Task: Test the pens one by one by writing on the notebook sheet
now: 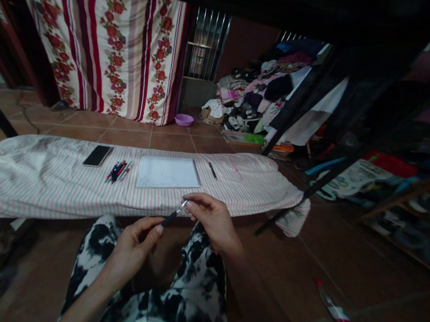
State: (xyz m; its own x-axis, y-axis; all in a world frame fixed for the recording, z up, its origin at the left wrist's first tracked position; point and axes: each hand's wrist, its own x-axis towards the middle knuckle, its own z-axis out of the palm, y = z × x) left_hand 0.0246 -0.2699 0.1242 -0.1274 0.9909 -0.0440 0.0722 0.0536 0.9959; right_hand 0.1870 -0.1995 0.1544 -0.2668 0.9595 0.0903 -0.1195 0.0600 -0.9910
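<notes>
Over my lap, my left hand (134,245) grips the dark barrel of a pen (170,218). My right hand (209,218) has its thumb and fingers closed around the silvery end of the same pen. Just beyond my hands a spiral notebook (168,174) lies open on a striped cloth (66,178), its wire binding on the right. A single dark pen (212,171) rests to the right of the notebook. Left of it lies a bunch of several pens (118,171), with a phone (98,156), screen dark, farther left.
A dark slanting metal post (283,212) stands at the cloth's right end. On the tiled floor at right lies a bottle (341,315) with a red cap. Behind are a purple basin (184,120), a clothes heap (264,88), a floral curtain (107,46) and a shelf (410,210).
</notes>
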